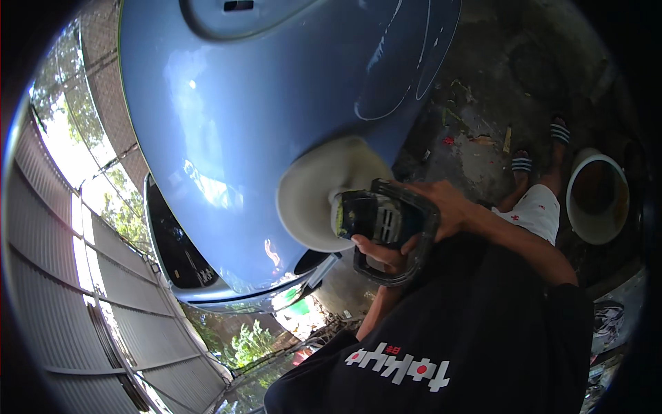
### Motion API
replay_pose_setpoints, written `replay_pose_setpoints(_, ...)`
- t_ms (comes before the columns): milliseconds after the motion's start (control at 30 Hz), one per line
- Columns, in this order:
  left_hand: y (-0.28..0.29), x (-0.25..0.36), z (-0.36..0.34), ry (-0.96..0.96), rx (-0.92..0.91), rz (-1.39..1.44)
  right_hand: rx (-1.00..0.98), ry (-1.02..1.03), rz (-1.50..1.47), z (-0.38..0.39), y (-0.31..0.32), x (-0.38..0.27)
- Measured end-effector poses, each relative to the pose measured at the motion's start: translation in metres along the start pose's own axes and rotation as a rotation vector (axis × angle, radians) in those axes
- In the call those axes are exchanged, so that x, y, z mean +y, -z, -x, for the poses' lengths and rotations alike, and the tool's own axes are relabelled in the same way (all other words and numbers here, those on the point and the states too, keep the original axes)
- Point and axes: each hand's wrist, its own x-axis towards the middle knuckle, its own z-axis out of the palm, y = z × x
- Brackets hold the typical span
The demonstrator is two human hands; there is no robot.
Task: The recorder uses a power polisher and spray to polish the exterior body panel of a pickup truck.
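Rotary polisher (369, 219) gripped in both your hands, its round pad at the blue car panel (241, 131).

It sits near the centre of view: off-white pad (301, 200) towards ten o'clock from the dark motor housing (357, 212), loop handle (433, 228) towards four. Your left hand (380, 255) is curled around the lower side, your right hand (447, 205) clasped at the handle's upper side, some fingers hidden. Expect a heavy, rigid body and a softer, yielding pad; the glossy panel looks slick and easily marked. Hold the loop and housing, keeping fingers clear of the pad. Whether it is spinning, you cannot tell.
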Motion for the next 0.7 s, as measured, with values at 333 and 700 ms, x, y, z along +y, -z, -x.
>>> replay_pose_setpoints(333, -0.036, -0.092, -0.049, -0.366, 0.091, -1.693, 0.128, -0.039, 0.161, -0.003, 0.096, -0.046)
replay_pose_setpoints(700, 0.008, -0.165, -0.17, -0.227, -0.243, -1.835, 0.476, -0.109, -0.386, 0.026, 0.182, 0.004)
